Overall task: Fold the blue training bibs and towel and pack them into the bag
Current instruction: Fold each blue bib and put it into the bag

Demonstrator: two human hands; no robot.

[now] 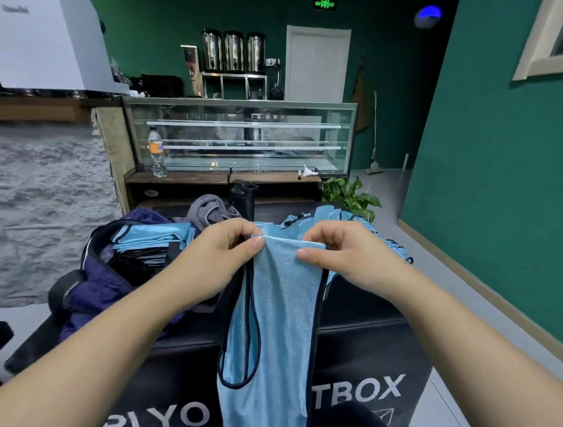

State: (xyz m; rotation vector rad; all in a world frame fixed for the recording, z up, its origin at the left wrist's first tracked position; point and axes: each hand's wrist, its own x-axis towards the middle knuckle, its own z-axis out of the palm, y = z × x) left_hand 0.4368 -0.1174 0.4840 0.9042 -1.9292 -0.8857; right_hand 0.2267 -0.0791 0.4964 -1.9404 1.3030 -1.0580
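I'm looking into a café or drinks shop: a glass display case (240,137) fronts the counter, three steel urns (234,51) and a blender (276,80) stand behind it, and a green exit sign (324,4) glows above the white door (318,65).

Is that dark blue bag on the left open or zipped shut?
Open. The bag gapes at the top, and folded blue bibs are visible lying inside its mouth.
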